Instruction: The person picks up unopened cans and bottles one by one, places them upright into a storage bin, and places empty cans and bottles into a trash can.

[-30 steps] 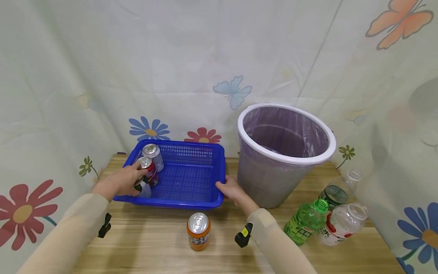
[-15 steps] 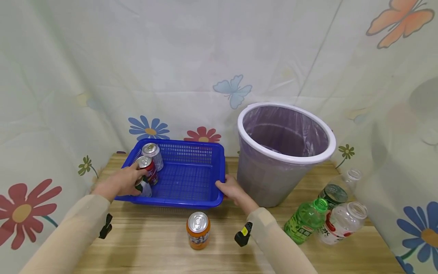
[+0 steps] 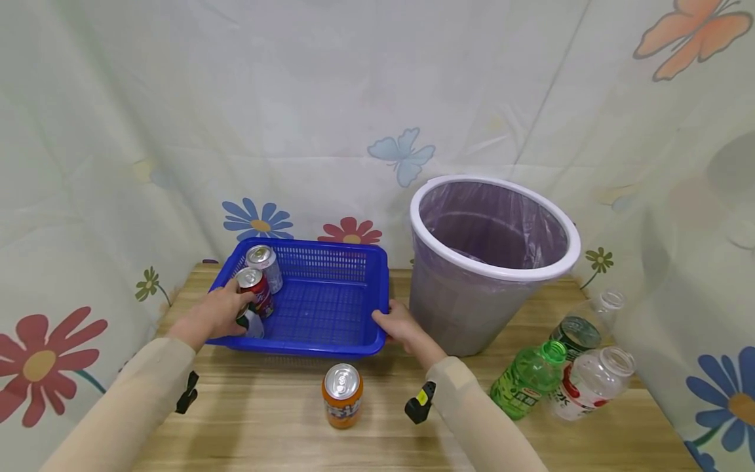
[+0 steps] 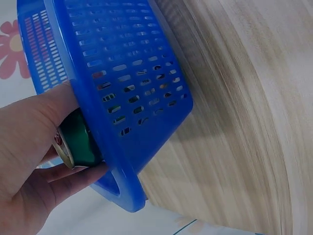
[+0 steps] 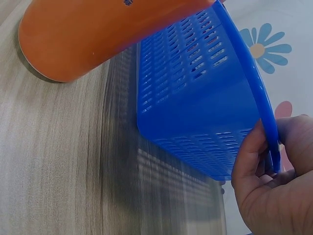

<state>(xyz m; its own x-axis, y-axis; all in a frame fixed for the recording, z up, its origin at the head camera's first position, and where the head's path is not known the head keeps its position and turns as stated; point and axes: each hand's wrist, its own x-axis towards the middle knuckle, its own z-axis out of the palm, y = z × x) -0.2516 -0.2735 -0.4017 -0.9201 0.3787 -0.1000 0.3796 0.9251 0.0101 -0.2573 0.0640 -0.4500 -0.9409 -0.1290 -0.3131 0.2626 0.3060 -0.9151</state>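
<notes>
The blue basket [image 3: 330, 349] holds three cans at its left end: a pale can [image 3: 272, 272], a dark red can [image 3: 261, 298] and a green and silver can [image 3: 253, 324]. My left hand [image 3: 215, 316] grips the green can [image 4: 82, 142] inside the basket's near left corner, its fingers round the can's top. At the basket's right rim, my right hand [image 3: 404, 326] pinches the edge; in the right wrist view the thumb and fingers of that hand [image 5: 279, 181] are curled over the blue rim [image 5: 261, 98].
An orange can [image 3: 343, 400] stands on the wooden table [image 3: 283, 419] in front of the basket. To the right is a lined bin [image 3: 460, 314]. Near the table's right edge stand a green bottle [image 3: 527, 383], a clear bottle with a red and white label [image 3: 590, 387] and a dark-labelled bottle [image 3: 580, 331].
My left hand and the green can have shifted slightly to the right inside the basket. The right hand keeps its hold on the rim.
</notes>
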